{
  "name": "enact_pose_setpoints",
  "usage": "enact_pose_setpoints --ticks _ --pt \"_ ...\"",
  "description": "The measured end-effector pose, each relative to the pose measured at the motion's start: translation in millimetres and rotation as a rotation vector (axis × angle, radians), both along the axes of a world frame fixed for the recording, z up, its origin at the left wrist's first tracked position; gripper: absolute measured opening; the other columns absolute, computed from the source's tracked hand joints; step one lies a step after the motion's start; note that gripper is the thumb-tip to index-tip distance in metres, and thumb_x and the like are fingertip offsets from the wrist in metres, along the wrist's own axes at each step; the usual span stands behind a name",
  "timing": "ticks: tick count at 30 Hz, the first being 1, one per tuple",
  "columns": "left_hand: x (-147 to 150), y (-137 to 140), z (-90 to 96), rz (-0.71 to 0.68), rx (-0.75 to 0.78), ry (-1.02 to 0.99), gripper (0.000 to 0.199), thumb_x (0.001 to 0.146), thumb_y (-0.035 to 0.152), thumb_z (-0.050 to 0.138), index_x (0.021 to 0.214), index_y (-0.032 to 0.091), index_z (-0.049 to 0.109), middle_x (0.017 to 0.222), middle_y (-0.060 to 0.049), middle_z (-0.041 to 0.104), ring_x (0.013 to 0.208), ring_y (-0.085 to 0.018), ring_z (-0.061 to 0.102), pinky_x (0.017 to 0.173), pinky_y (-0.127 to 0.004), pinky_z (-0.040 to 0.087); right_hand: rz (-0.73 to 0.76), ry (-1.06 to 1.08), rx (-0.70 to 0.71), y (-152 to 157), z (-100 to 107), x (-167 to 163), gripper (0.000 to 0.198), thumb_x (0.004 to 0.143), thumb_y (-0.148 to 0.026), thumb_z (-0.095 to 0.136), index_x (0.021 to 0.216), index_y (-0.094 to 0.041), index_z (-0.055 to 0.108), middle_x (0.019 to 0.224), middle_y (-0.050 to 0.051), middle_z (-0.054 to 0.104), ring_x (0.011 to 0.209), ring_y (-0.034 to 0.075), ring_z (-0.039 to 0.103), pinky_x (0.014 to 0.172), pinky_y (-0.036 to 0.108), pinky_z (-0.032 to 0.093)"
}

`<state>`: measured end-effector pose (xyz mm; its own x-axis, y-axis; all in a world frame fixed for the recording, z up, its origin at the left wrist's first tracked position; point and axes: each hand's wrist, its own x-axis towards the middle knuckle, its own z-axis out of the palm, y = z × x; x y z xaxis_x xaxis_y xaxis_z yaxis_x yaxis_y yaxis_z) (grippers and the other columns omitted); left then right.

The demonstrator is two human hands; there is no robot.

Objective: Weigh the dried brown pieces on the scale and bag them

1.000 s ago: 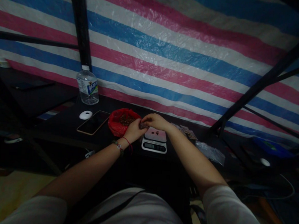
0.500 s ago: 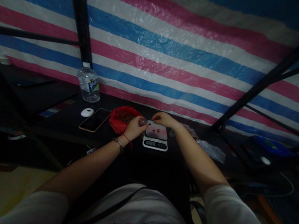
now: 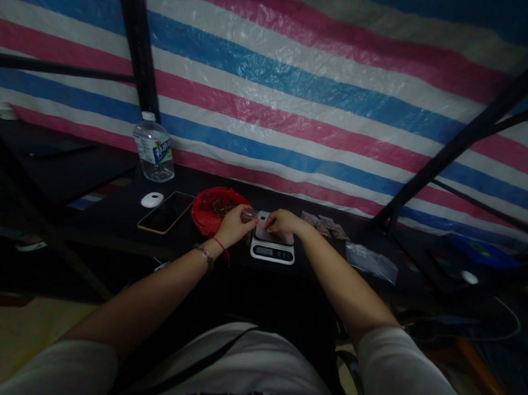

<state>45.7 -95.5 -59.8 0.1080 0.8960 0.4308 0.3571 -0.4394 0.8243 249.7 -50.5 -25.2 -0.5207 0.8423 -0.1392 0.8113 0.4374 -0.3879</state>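
Observation:
My left hand (image 3: 232, 224) is closed on a small clear plastic bag (image 3: 248, 215) at the left edge of a white kitchen scale (image 3: 272, 253). Over the scale's pinkish, shiny plate (image 3: 281, 238), my right hand (image 3: 284, 221) has its fingertips pinched together and pointing down. Whatever lies between those fingertips is too small and dark to make out. Beside my left hand is a red plastic bag (image 3: 202, 219), spread open like a bowl. Inside it is a heap of small brownish pieces (image 3: 222, 205).
To the left are a phone (image 3: 166, 212), a white oval object (image 3: 152, 199) and a clear plastic bottle (image 3: 154, 149). Small filled bags (image 3: 331, 227) and flat clear bags (image 3: 371, 262) lie to the right. Black metal posts (image 3: 141, 53) frame the table before a striped sheet.
My right hand has moved down and toward me, from the plate's far edge onto its middle, covering small dark pieces seen there. My left hand keeps the small bag. The view has shifted slightly.

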Motion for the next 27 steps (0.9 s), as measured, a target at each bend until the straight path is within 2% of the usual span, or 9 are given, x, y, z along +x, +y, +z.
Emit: enact_pose_setpoints --ticks 6,12,16,20,24,27 --pt "0 -3 3.3 -0.013 -0.003 0.029 0.033 0.071 0.032 0.065 0.1 0.016 0.06 0.096 -0.007 0.067 0.087 -0.019 0.064 0.081 -0.031 0.05 0.012 0.028 0.037 -2 7 -3 0.018 0.065 -0.015 0.063 0.08 -0.015 0.074 0.065 -0.001 0.068 0.057 0.011 0.057 0.055 0.019 0.038" --pt "1 -8 4.5 -0.048 0.014 0.059 0.033 0.071 0.033 0.065 0.099 0.017 0.059 0.093 -0.005 0.066 0.085 -0.019 0.063 0.077 -0.031 0.049 0.022 0.399 0.066 -9 40 -16 0.019 0.072 -0.024 0.063 0.086 -0.013 0.071 0.077 0.002 0.069 0.068 0.012 0.06 0.064 0.021 0.044" --pt "2 -8 4.9 -0.047 0.05 0.117 0.027 0.072 0.034 0.063 0.092 0.016 0.059 0.084 -0.004 0.064 0.076 -0.018 0.06 0.069 -0.029 0.047 0.125 0.352 0.085 -20 53 -37 0.015 0.07 -0.021 0.065 0.083 -0.014 0.071 0.076 0.001 0.069 0.068 0.012 0.061 0.065 0.021 0.044" --pt "2 -8 6.4 -0.051 0.051 0.105 0.025 0.073 0.034 0.062 0.09 0.016 0.059 0.082 -0.004 0.063 0.074 -0.018 0.06 0.067 -0.029 0.047 0.157 0.342 0.145 -18 49 -43 0.015 0.074 -0.022 0.065 0.086 -0.016 0.07 0.079 0.001 0.069 0.071 0.012 0.062 0.067 0.021 0.043" --pt "2 -8 6.3 -0.046 0.056 0.052 0.03 0.072 0.031 0.064 0.098 0.016 0.06 0.094 -0.007 0.066 0.086 -0.02 0.062 0.078 -0.031 0.048 -0.011 0.359 0.3 1 36 -30 0.019 0.081 -0.023 0.059 0.092 -0.014 0.07 0.088 0.005 0.07 0.078 0.014 0.062 0.071 0.023 0.044" --pt "2 -7 5.5 -0.037 0.032 0.037 0.033 0.071 0.031 0.066 0.099 0.015 0.059 0.095 -0.007 0.067 0.086 -0.019 0.063 0.079 -0.031 0.049 -0.085 0.187 0.322 13 22 -20 0.021 0.077 -0.02 0.063 0.095 -0.014 0.071 0.093 0.007 0.07 0.082 0.016 0.063 0.073 0.024 0.044"
